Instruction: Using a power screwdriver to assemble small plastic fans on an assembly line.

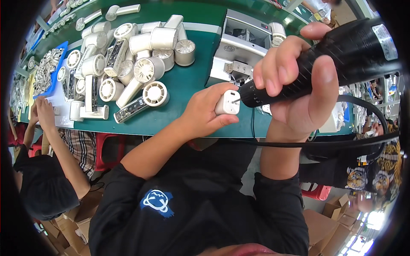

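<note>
My left hand (203, 111) is closed round a white plastic part (229, 103), its rounded end face turned up toward me. Small holes show in that face; the rest of the part is hidden by my fingers. In my right hand (294, 81) is a black electric screwdriver (337, 59), held at a slant with its thin bit against or just over the white end face. Behind my hands stands a grey metal screw feeder (244, 40). A heap of white handheld fans (147, 70) lies to the left, some with their handles opened and circuit boards showing.
A black cable (333, 143) runs across below my right hand. On the green table (188, 83), a blue tray (60, 70) of small parts stands far left, near a co-worker's hands (42, 113). Cardboard boxes (331, 222) and red stools (109, 149) are below the table.
</note>
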Demonstrator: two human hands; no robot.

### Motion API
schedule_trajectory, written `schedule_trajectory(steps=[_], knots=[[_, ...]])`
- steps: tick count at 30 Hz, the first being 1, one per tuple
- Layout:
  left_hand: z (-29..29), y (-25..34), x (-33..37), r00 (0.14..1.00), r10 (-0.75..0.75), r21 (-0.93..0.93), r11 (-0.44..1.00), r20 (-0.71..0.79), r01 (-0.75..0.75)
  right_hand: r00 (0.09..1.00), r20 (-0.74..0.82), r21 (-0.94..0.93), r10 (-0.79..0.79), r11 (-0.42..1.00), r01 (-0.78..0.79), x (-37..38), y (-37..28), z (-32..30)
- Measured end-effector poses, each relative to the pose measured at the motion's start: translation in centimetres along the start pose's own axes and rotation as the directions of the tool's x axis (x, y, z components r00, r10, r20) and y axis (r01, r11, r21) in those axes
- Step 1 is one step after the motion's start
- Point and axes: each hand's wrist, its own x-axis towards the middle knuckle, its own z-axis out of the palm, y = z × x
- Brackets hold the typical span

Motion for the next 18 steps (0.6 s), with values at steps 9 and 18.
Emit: schedule_trajectory(steps=[9,18], knots=[[0.1,-0.7,-0.5,0.999,0.004,-0.001,1.000,-0.051,-0.004,0.982,-0.178,0.071,-0.063,0.995,0.077,0.7,1.1,-3.1],[-0.1,-1.3,-1.2,0.991,-0.115,-0.263,0.960,-0.069,0.093,0.924,-0.376,-0.105,0.062,0.988,-0.109,-0.7,7.5,-5.2]])
